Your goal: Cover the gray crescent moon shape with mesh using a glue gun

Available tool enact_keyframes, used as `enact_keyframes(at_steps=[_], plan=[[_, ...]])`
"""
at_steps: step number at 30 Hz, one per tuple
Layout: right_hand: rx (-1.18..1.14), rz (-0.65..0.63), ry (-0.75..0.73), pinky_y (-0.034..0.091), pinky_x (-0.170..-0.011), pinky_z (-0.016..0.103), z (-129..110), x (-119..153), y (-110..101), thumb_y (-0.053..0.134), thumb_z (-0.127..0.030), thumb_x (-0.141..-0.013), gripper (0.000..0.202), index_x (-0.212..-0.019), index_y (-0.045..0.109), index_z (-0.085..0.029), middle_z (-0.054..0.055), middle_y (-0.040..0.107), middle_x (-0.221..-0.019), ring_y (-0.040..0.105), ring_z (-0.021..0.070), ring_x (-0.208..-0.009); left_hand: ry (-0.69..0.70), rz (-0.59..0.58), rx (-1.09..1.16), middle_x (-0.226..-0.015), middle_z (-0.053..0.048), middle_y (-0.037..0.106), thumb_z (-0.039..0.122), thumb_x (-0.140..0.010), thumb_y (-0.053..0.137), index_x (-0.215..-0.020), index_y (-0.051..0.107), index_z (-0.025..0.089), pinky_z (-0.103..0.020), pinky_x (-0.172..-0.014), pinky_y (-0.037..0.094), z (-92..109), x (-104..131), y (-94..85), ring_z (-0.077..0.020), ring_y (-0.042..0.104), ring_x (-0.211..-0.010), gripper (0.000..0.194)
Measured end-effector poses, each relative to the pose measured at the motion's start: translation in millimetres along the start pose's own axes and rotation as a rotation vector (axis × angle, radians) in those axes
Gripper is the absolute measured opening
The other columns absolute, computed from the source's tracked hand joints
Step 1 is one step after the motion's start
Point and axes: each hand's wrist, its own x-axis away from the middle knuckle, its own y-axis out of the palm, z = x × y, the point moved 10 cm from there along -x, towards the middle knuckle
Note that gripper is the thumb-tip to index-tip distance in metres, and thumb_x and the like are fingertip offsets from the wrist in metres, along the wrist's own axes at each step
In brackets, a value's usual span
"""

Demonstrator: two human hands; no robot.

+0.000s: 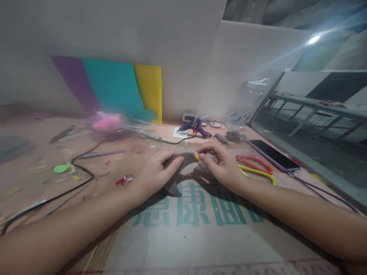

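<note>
My left hand (160, 170) is closed around a curved band wrapped in grey cord (186, 157), its thumb and fingers pressing from both sides. A short bare stretch of yellow (197, 157) shows at the right end of the wrapping. Below my left fingers hangs a dark grey tail (173, 189) of the piece. My right hand (219, 164) is pinched at the yellow end, where a thin grey strand loops beneath its fingers; its exact grip is partly hidden. A red curved band (255, 162) and a yellow one (259, 173) lie just right of that hand.
A blue glue gun (193, 126) stands at the back, its black cable (91, 175) running left. Grey cord bundles (236, 136), a clear bottle (243, 103) and a phone (273, 154) are on the right. A pen (103, 153) and scraps lie left, before coloured sheets (114, 84).
</note>
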Motion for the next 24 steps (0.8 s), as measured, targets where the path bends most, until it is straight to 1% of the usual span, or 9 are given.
enact_keyframes(at_steps=[4,10,15,24], plan=[[0.045,-0.02,-0.012,0.05,-0.076,0.028,0.0,1.6,2.5,0.059,-0.021,-0.09,0.004,-0.09,0.063,-0.018,0.004,0.067,-0.084,0.062,0.0147,-0.08,-0.003,-0.062,0.045,-0.086,0.0,0.072,0.036,-0.093,0.051,-0.092,0.069,0.02,-0.027,-0.072,0.048,2.4,0.6,5.9,-0.0164,0.064,-0.079,0.024],[0.068,-0.03,-0.004,0.051,-0.077,0.029,-0.3,1.4,3.7,0.059,-0.02,-0.09,0.004,-0.088,0.063,-0.018,0.004,0.068,-0.084,0.063,0.0153,-0.08,-0.035,-0.087,0.092,-0.084,0.001,0.071,0.036,-0.092,0.052,-0.092,0.069,0.02,-0.025,-0.07,0.048,1.7,1.6,9.0,-0.0156,0.064,-0.078,0.023],[0.077,-0.044,0.007,0.051,-0.075,0.028,-0.7,1.0,5.0,0.059,-0.019,-0.089,0.004,-0.087,0.062,-0.018,0.003,0.067,-0.081,0.062,0.0148,-0.078,-0.037,-0.139,0.086,-0.082,0.001,0.07,0.036,-0.093,0.05,-0.089,0.068,0.019,-0.025,-0.067,0.046,1.3,2.5,14.8,-0.0152,0.062,-0.075,0.025],[0.076,-0.104,0.033,0.05,-0.076,0.028,1.6,0.5,10.7,0.059,-0.02,-0.088,0.006,-0.085,0.062,-0.018,0.004,0.068,-0.082,0.063,0.0154,-0.079,-0.01,-0.182,0.048,-0.08,0.001,0.068,0.038,-0.094,0.048,-0.086,0.066,0.018,-0.024,-0.064,0.044,1.9,5.1,19.3,-0.0147,0.06,-0.073,0.028]])
